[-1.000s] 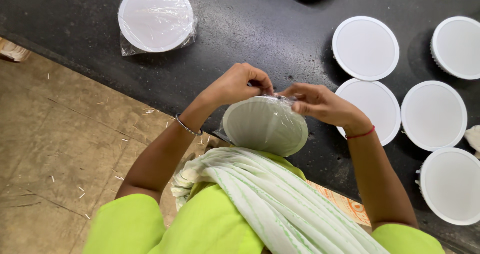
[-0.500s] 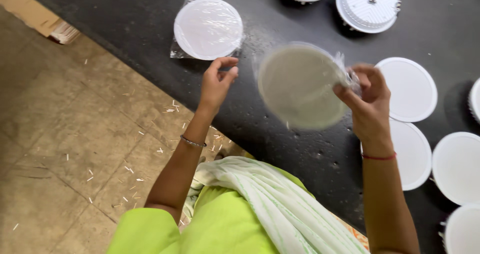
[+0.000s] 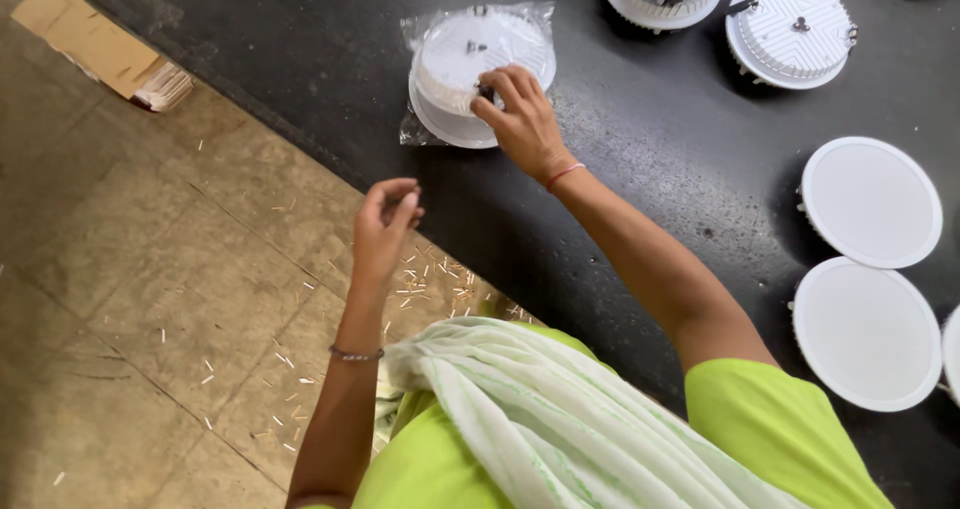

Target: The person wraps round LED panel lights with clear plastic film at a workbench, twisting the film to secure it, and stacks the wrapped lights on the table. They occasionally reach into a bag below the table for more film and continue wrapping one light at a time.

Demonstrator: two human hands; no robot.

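A round white light fitting sealed in a clear plastic bag [image 3: 455, 54] lies back side up on the black table [image 3: 640, 159], stacked on another bagged one. My right hand [image 3: 522, 121] reaches out to it, its fingertips pinched on the fitting's near rim. My left hand [image 3: 386, 221] hovers in the air over the table's near edge, fingers curled together with nothing in them. A green top and a pale scarf [image 3: 540, 419] fill the bottom of the view.
Two white round light panels [image 3: 870, 201] [image 3: 865, 334] lie face up at the right. More fittings [image 3: 790, 31] lie back side up at the far edge. The floor on the left has flattened cardboard [image 3: 110, 59] and scattered small scraps [image 3: 430, 274].
The bagged light that I held in both hands near my chest has gone out to the far-left stack with my right hand. My left hand has let go and drawn back.
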